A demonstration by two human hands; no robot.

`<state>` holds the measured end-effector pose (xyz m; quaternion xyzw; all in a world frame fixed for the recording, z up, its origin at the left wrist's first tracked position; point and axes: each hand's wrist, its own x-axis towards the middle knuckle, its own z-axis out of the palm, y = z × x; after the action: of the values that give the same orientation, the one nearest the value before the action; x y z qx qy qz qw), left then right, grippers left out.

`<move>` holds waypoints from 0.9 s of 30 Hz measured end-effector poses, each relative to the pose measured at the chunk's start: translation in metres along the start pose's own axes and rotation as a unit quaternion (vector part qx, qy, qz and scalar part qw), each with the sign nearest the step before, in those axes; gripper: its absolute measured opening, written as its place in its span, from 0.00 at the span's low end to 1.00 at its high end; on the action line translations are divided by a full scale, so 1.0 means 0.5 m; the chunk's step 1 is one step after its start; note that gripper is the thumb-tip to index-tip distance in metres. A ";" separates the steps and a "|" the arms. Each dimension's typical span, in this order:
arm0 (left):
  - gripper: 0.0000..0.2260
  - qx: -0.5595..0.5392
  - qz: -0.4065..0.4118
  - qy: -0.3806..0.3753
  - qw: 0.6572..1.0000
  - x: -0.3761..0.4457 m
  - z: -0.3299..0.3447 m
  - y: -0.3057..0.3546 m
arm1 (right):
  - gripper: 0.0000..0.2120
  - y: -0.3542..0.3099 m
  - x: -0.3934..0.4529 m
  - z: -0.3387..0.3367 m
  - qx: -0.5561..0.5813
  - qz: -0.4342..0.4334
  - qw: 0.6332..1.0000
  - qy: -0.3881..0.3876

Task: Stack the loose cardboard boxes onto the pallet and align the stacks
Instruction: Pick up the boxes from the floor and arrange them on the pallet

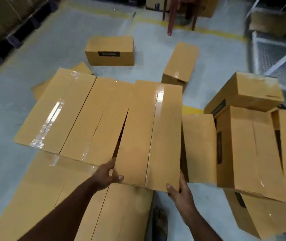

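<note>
Grey warehouse floor (25,105); long tan taped cardboard box (149,133) lengthwise away, near end gripped: left hand (107,176), right hand (178,190) (equally near).

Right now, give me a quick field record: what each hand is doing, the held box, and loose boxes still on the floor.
left hand: grips near-left corner of held box
right hand: grips near-right corner of held box
held box: taped, lying on the stack beside two others in the top row
far floor box: loose, dark label facing camera
second floor box: loose, lying at an angle
right pile: boxes jumbled, misaligned
</note>
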<state>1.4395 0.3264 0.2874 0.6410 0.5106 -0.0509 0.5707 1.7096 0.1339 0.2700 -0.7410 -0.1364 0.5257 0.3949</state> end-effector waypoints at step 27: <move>0.42 0.411 -0.063 0.110 0.903 0.175 0.023 -0.103 | 0.49 0.091 0.172 0.122 -0.117 -0.014 0.993 -0.021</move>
<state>1.4500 0.3608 0.1919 0.7868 0.5429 -0.2214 0.1928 1.6814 0.1843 0.1707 -0.7690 -0.2161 0.5158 0.3097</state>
